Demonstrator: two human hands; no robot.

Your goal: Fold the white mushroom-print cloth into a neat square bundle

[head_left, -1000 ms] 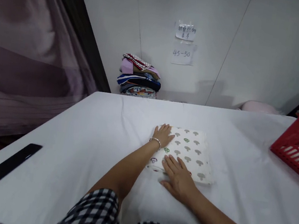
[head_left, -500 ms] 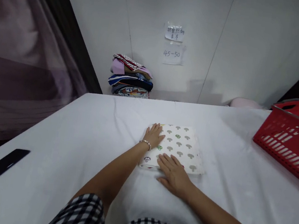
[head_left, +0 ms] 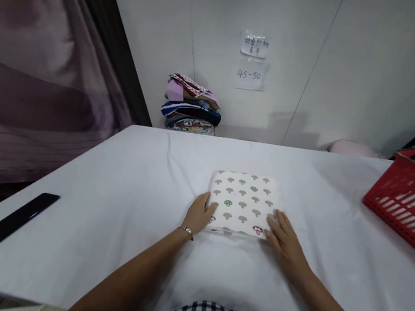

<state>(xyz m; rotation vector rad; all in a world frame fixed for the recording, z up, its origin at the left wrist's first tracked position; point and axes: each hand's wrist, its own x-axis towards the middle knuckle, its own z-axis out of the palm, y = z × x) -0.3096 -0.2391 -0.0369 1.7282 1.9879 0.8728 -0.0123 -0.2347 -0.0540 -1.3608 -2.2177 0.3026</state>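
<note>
A folded white cloth (head_left: 243, 202) printed with grey, green and red mushrooms lies flat on the table in front of me. My left hand (head_left: 199, 214), with a bracelet at the wrist, rests against its left edge, thumb reaching over the near left corner. At the opposite edge, my right hand (head_left: 286, 242) touches the near right corner with fingers stretched and slightly apart. Neither hand lifts the cloth.
The table (head_left: 141, 182) has a white covering. A red plastic basket (head_left: 411, 201) stands at the right, and a black flat object (head_left: 16, 220) lies at the left. Beyond the far edge is a stack of folded fabrics (head_left: 192, 105); paper signs (head_left: 251, 73) hang on the wall.
Both hands have left the top of the cloth. The left slid toward the near left edge, and the right moved out to the right edge. The view shifted slightly.
</note>
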